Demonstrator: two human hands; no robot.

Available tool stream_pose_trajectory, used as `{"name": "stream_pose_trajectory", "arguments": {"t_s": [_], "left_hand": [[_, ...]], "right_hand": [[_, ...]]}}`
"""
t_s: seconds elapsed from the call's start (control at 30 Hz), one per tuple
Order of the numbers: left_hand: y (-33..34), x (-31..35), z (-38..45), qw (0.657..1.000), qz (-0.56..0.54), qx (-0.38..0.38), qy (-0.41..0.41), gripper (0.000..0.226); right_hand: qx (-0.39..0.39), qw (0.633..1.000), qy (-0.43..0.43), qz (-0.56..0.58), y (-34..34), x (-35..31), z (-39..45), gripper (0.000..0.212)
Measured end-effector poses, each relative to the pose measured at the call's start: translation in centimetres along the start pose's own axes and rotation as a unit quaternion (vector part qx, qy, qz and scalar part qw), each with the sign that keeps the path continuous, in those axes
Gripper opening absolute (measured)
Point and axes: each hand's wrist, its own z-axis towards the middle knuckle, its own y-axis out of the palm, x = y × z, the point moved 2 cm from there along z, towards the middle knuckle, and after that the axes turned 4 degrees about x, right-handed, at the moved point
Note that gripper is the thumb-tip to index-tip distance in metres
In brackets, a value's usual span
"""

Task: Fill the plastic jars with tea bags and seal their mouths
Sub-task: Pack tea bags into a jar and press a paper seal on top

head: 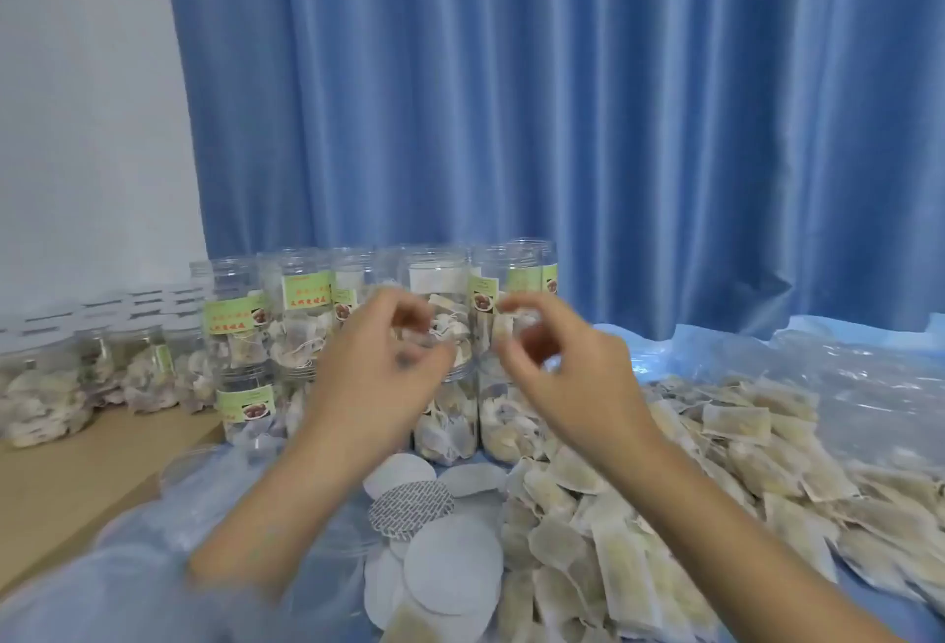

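left hand (378,366): raised, fingers curled, thumb near fingertips | right hand (557,361): raised, fingers curled likewise | forearms bare, converging | grip contents blurred

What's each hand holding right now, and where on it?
Cannot be told for sure. Both the left hand and right hand are raised with curled fingers before the stacked jars, but motion blur hides any grip.
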Motion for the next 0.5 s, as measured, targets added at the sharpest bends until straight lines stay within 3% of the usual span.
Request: {"name": "stream_pose_trajectory", "arguments": {"t_s": [0.1, 0.2, 0.3, 0.37, 0.5], "left_hand": [[3.8, -0.8, 5.1, 0.99, -0.049, -0.036, -0.124, 0.015], [6.2, -2.3, 9.4, 0.922, -0.208, -0.104, -0.309, 0.021], [7.0, -4.2, 11.7, 0.89, -0.274, -0.136, -0.338, 0.029], [7.8, -5.0, 12.7, 0.899, -0.258, -0.157, -0.316, 0.032], [9.7, -6.5, 12.8, 0.921, -0.2, -0.151, -0.297, 0.033]], "right_hand": [[0.035, 0.994, 0.06, -0.079, 1.5, 3.2, 6.8, 0.039], [0.024, 0.985, 0.124, -0.12, 3.2, 7.2, 10.4, 0.074], [0.02, 0.981, 0.164, -0.106, 5.1, 10.2, 12.3, 0.107], [0.016, 0.979, 0.185, -0.087, 6.3, 11.3, 13.3, 0.107], [0.02, 0.989, 0.122, -0.078, 7.5, 12.3, 13.5, 0.075]]}}
